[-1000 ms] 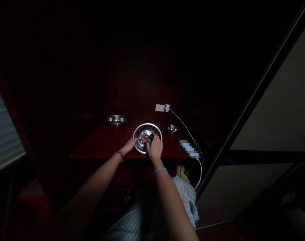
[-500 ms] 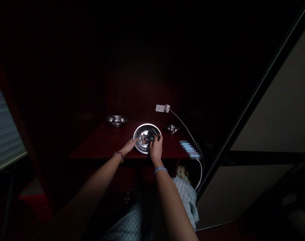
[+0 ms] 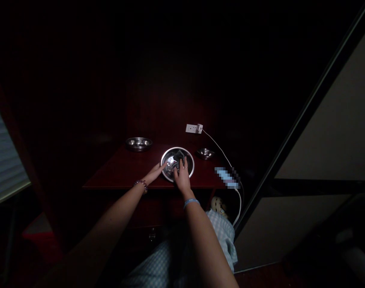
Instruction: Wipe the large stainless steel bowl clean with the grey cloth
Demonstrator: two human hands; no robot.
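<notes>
Red tabletop [image 3: 119, 172], basin [image 3: 189, 161] between two bowls [image 3: 139, 149] [image 3: 205, 156]

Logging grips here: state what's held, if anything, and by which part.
Left hand: round silver metal bowl, by its left rim. Right hand: touching dark grey crumpled cloth-like material inside; grip unclear.

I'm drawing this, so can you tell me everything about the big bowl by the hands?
The bowl is round, shiny and silver, seemingly metal, with a bright rim. It seems to rest open side up on the dark-red table, near the front edge. The left hand holds its left side; the right hand reaches inside, at a dark crumpled thing.
</notes>
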